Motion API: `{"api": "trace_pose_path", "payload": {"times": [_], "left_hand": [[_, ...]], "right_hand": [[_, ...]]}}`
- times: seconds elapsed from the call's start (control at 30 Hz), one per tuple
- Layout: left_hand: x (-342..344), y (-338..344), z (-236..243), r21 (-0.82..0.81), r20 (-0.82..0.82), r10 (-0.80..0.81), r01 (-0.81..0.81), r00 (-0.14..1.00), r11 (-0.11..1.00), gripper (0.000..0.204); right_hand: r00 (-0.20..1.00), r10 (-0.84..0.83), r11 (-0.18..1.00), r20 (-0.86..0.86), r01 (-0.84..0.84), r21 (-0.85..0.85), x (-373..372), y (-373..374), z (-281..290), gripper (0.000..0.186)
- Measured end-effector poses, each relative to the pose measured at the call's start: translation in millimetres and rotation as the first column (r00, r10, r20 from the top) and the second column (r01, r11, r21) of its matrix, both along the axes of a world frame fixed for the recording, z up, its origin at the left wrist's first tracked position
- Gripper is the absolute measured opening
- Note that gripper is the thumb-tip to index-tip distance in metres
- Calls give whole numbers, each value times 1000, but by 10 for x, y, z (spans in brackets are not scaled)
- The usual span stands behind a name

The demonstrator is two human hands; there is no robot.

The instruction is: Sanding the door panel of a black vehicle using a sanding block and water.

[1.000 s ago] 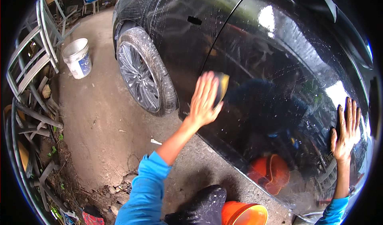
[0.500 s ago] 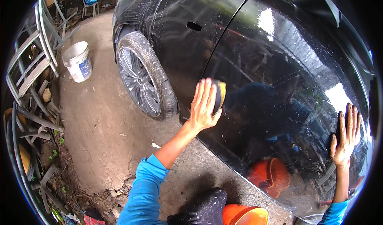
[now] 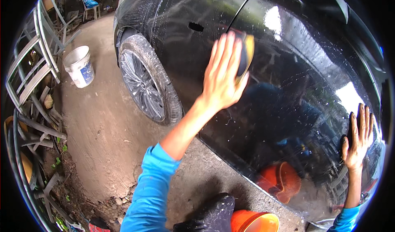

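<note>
Where left hand (image 3: 224, 79) overlaps, block (image 3: 248, 54) hides.

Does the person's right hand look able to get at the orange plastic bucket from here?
Probably yes: the right hand seems empty, lying flat on the glossy black car door, and nothing visible blocks the orange bucket.

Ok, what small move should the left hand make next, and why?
Probably slide the yellow-and-dark pad slightly right across the black car door: the left hand holds it near the door seam, the surface farther right looks speckled, and the right hand rests spread on the door, well clear.
</note>
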State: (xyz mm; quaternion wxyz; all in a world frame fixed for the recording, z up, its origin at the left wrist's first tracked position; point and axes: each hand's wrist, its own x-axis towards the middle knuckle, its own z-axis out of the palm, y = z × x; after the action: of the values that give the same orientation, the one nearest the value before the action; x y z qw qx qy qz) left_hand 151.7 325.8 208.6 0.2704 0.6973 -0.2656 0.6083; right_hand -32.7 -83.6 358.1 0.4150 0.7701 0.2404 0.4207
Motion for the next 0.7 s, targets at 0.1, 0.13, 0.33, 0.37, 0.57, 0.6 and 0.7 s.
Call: {"api": "trace_pose_path", "payload": {"times": [0.1,0.13,0.33,0.37,0.57,0.6,0.7], "left_hand": [[38,82,265,31,15,64,-65,998,997,75],[70,115,226,42,8,57,-57,998,997,72],[-146,-163,-1592,-173,-130,54,-76,990,982,76],[-221,-221,-2151,-258,-218,50,-107,975,960,78],[-231,-520,-1789,-357,-264,40,-136,964,924,85],[-198,-412,-1317,-334,-200,43,-110,979,936,84],[-114,-394,-675,-395,-166,42,-105,985,913,83]], "right_hand": [[999,37,999,-8,-37,13,71,-2,-26,56],[999,31,999,7,-31,-13,79,1,-3,56],[1000,28,999,11,-28,-29,76,-60,25,56],[999,35,999,17,-34,-35,119,-23,2,56],[999,-12,997,34,15,-73,51,-76,46,57],[1000,0,999,17,1,-35,113,-139,-20,58],[1000,5,1000,0,-5,-13,96,-147,27,56]]}}
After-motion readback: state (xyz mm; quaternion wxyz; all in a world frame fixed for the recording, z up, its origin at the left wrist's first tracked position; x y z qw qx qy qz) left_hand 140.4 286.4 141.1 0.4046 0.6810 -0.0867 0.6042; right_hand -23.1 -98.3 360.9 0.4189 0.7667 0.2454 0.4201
